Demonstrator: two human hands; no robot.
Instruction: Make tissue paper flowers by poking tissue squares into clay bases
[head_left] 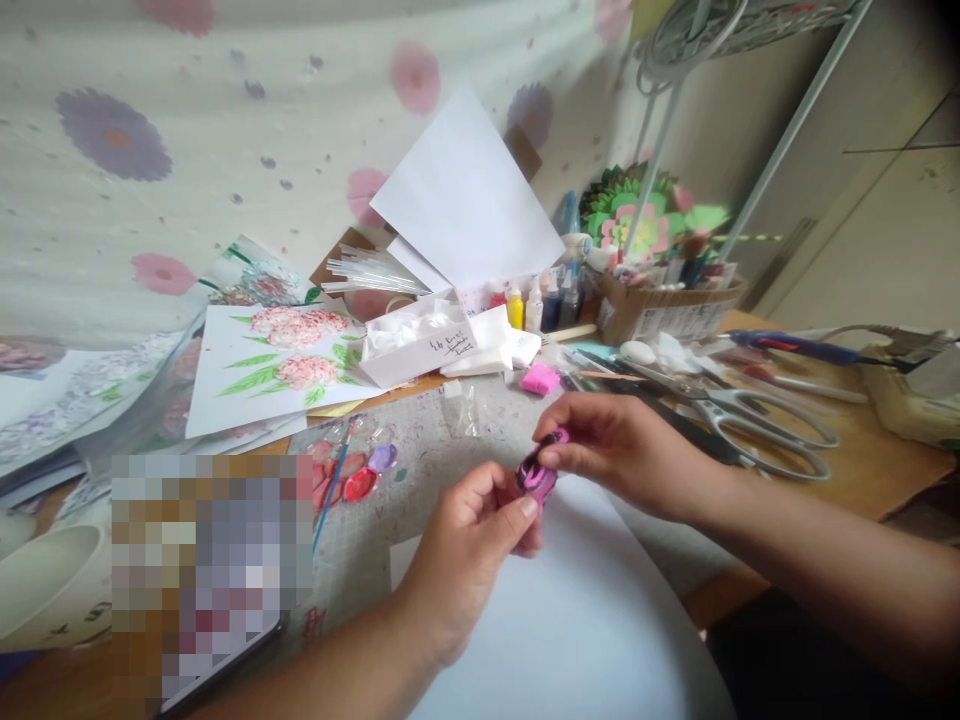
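Observation:
My left hand [469, 545] and my right hand [622, 450] meet above the cutting mat [427, 440]. Both pinch a small pink object with dark markings [538, 472] between fingers and thumb. What the pink object is cannot be made out. A white sheet of paper [577, 620] lies under the hands, reaching toward me.
Large scissors [757, 420] lie right of my hands, beside a blue-handled tool [795, 349]. A pink eraser-like block [540, 379], paint bottles [536, 305], a white box [416, 345], flower paintings [281, 365], a paint palette with brush [352, 470] and a cup [52, 590] crowd the table.

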